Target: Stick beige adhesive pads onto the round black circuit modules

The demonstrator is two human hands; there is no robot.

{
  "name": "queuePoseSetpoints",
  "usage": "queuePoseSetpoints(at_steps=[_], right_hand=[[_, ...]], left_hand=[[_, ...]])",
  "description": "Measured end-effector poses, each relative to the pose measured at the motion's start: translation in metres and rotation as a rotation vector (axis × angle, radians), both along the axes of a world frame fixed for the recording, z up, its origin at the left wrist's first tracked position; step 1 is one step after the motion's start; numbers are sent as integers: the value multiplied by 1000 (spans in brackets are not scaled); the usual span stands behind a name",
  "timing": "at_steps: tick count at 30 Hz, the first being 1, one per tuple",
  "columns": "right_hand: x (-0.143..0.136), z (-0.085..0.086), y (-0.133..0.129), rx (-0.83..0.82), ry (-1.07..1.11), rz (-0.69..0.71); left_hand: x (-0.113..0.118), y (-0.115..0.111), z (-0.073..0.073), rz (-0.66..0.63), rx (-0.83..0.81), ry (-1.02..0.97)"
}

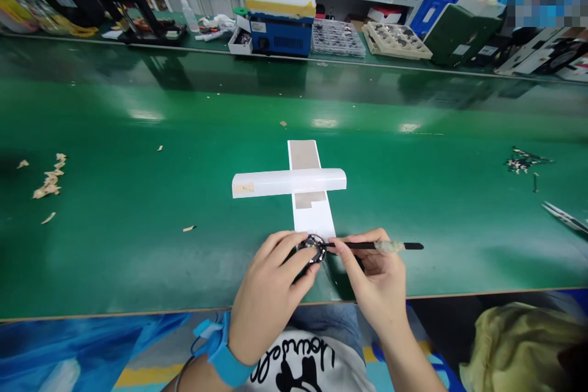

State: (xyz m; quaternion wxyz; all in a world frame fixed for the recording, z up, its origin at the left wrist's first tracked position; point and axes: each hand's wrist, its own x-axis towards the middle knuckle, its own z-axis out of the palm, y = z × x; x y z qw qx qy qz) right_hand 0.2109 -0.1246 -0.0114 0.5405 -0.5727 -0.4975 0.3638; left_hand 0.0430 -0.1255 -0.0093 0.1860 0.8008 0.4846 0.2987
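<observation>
My left hand (271,285) is closed around a small round black part (316,251) with shiny metal bits inside, near the front edge of the bench. Its fingers cover much of the rim. In my right hand (379,278) is a slim black stick-like tool (413,246), with clear tape wrapped around its shaft. The tool's left tip touches or sits right by the round part; which one I cannot tell. Just beyond my fingers lies a white-and-grey paper strip (315,217), crossed by a curled, glossy white strip (271,184).
Beige scraps (48,184) lie at left on the green bench (138,245). Small black pieces (521,161) and metal tweezers (566,218) are at right. Along the back stand a blue box-shaped device (280,33), a clear compartment tray (337,38) and a beige tray (395,40).
</observation>
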Motion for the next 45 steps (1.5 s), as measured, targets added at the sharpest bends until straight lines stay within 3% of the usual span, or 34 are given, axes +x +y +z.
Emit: queuePoseSetpoints(at_steps=[6, 17, 45], right_hand=[[0, -2, -1, -10, 3, -9], [-1, 1, 0, 18, 20, 4], [0, -2, -2, 47, -28, 36]], left_hand=[[0, 0, 1, -4, -1, 12], [0, 0, 2, 106, -172, -98], [0, 0, 0, 138, -212, -108]])
